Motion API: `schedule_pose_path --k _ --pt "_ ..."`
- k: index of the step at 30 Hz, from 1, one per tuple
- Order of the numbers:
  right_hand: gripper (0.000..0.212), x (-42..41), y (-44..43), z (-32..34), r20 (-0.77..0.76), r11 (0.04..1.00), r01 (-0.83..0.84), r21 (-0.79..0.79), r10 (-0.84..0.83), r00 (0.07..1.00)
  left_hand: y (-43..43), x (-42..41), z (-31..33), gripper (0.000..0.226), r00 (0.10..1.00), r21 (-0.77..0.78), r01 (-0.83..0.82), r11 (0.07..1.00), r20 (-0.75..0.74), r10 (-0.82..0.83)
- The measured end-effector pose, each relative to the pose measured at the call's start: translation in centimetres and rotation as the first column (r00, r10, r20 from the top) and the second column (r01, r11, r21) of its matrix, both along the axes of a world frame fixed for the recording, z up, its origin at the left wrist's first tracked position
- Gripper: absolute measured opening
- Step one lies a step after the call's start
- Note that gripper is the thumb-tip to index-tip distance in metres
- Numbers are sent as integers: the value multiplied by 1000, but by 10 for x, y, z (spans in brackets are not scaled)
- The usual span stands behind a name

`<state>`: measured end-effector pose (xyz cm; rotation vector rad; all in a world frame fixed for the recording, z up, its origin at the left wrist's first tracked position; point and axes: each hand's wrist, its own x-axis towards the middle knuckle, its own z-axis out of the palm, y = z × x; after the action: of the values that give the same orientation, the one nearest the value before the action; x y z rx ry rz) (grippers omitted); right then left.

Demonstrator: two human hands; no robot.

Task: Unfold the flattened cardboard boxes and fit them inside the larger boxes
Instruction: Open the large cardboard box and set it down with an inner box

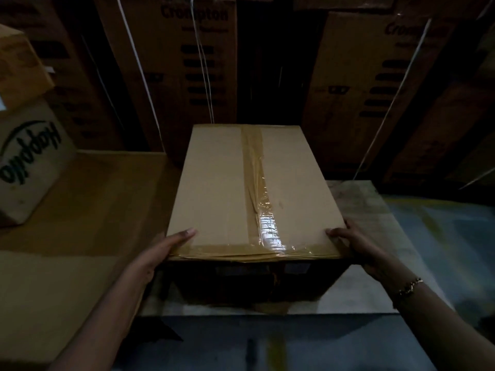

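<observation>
Here my left hand (pixel 160 253) and right hand (pixel 356 245) clasp the near corners of the taped brown cardboard box (pixel 241 188), thumbs on top; I should keep pressure equal.

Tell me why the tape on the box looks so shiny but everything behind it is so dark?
In the head view, light bounces off the glossy tape near the front of the box, making a bright glare patch. The tall boxes behind get little light, so their print looks dim and blurry. The box's front side is in deep shadow, and the wide lens bends the edges of the picture.
</observation>
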<state>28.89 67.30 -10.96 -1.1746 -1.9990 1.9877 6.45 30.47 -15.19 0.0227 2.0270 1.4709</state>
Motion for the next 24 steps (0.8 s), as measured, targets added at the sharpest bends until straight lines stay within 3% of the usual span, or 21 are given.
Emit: schedule_pose_path --k 4,7,11,16,20,24 --pt "17 -19 17 5 19 997 -57 55 57 998 10 -24 0 112 1000 4 -7 1000 1 7" --pt "52 -44 26 10 64 994 -111 20 110 992 32 -30 17 95 999 58 -8 998 36 6" --pt "42 -62 32 -4 122 996 -64 55 57 991 42 -39 17 84 999 69 -32 997 43 29" --pt "44 -62 28 -4 -12 996 8 94 -7 1000 38 -50 14 56 993 117 -65 991 -85 75" --pt "44 -63 16 -3 -189 979 107 173 -73 979 37 -67 10 86 977 178 -45 983 -197 81" --pt "67 -52 16 -25 -142 963 14 268 25 990 30 -68 -4 84 970 23 31 999 -244 -24"
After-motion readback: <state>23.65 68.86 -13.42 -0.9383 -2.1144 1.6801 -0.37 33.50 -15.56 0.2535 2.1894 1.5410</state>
